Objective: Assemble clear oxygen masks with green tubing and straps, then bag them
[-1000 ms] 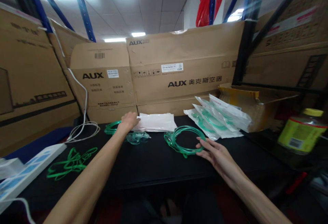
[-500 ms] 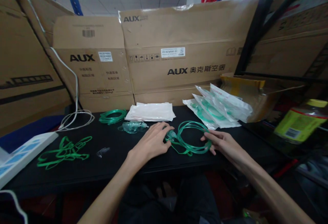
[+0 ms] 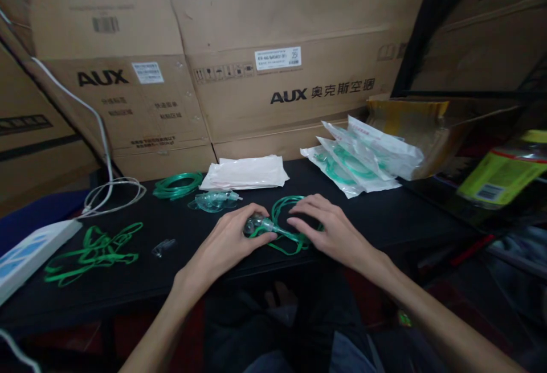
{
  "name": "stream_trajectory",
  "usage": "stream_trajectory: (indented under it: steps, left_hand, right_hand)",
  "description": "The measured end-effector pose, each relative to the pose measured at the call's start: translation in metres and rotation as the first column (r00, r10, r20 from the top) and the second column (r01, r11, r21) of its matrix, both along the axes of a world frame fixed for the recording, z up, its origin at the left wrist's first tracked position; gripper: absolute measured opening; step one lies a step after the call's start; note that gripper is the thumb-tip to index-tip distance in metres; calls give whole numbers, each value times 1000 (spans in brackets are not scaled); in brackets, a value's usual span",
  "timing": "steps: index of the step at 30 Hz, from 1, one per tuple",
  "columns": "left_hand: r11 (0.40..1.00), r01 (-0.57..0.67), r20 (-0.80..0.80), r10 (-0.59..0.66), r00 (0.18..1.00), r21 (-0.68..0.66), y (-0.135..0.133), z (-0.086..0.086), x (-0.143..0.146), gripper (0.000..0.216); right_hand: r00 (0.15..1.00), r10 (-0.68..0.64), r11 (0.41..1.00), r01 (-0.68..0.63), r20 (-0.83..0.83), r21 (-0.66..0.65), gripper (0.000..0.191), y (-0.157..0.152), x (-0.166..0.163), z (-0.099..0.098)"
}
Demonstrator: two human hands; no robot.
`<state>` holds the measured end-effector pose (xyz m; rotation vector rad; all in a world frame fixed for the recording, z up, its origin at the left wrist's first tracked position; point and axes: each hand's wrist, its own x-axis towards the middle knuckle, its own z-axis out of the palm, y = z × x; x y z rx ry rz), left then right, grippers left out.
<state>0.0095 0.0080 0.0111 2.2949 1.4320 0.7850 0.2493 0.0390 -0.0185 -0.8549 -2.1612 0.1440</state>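
Note:
A coil of green tubing (image 3: 287, 213) lies on the black table (image 3: 384, 219) in front of me. My left hand (image 3: 226, 242) is closed on the clear connector end of that coil (image 3: 256, 224). My right hand (image 3: 329, 228) rests on top of the coil with fingers curled over it. A clear mask (image 3: 212, 201) lies just behind my left hand. A second green coil (image 3: 177, 184) sits further back left.
Flat white bags (image 3: 243, 172) lie at the back, sealed packs with green tubing (image 3: 363, 156) at the right. Green straps (image 3: 92, 250), a white cable (image 3: 111, 191), a small clear part (image 3: 162, 246) and a white power strip (image 3: 29, 250) are left. Cardboard boxes (image 3: 277, 54) wall the back.
My left hand came from the white bags to the coil and closed on its connector. My right hand moved from the coil's rim onto it. The camera tilted down.

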Motion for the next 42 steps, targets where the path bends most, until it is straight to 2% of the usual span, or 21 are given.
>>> stream_trajectory:
  steps: [3,7,11,20,23,27,33,37,42]
  left_hand:
    - [1000,13,59,-14,998,23,1,-4,-1,32]
    - [997,16,100,-9,995,-71,3,-10,-6,30]
    - [988,-6,141,29,990,-157,3,-15,-10,28]
    - [991,19,102,-6,995,-133,3,-12,-10,26]
    - [993,21,64,-13,998,-118,2,-8,-9,26]
    - [996,34,24,-32,999,-86,1,-10,-11,27]
    - [992,68,-61,-62,996,102,-1,-21,-15,22]
    - [979,85,-114,-65,991,186,-4,-20,-15,21]
    - [983,19,-84,-4,996,181,-6,-18,-12,22]
  right_hand:
    - [988,154,985,-152,21,-87,15,-3,-15,-5]
    - [973,228,962,-219,38,-165,13,1,-22,-12]
    - [967,246,956,-231,70,-179,15,0,-24,-9]
    - [929,288,954,-257,232,-153,18,5,-24,-4]
    - [907,310,950,-286,284,-124,20,9,-24,-5]
    - [901,336,942,-315,273,-119,23,12,-25,-8]
    - [893,388,919,-358,228,-164,16,15,-26,-8]
    - [892,404,909,-366,203,-202,15,16,-25,-7]
    - [902,388,920,-368,190,-131,26,16,-27,-5]
